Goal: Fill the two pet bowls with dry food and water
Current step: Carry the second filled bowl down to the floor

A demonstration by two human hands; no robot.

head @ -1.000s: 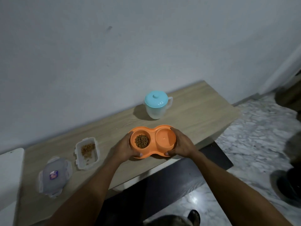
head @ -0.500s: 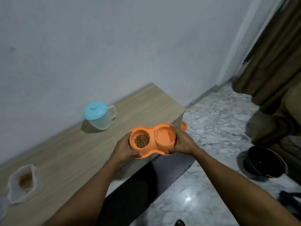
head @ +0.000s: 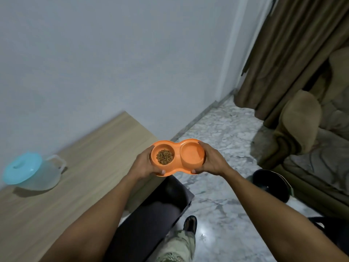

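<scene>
An orange double pet bowl [head: 176, 147] is held level in the air past the right end of the wooden table [head: 79, 178], over the marble floor. Its left cup holds brown dry food [head: 164, 157]; the right cup [head: 192, 155] looks orange inside, and I cannot tell if it holds water. My left hand [head: 146, 165] grips the bowl's left end and my right hand [head: 212, 160] grips its right end. A clear jug with a light blue lid [head: 31, 172] stands on the table at the far left.
A white wall runs behind the table. Brown curtains [head: 283, 59] and a brown armchair [head: 311, 138] fill the right side. A black bowl-like object [head: 270, 183] lies on the marble floor [head: 217, 186] by the chair. A dark mat [head: 151, 214] and my leg and foot [head: 189, 224] are below.
Both hands carried the orange bowl off the table and to the right. The view swung right, so the food container and its lid left the frame and the jug slid to the left edge.
</scene>
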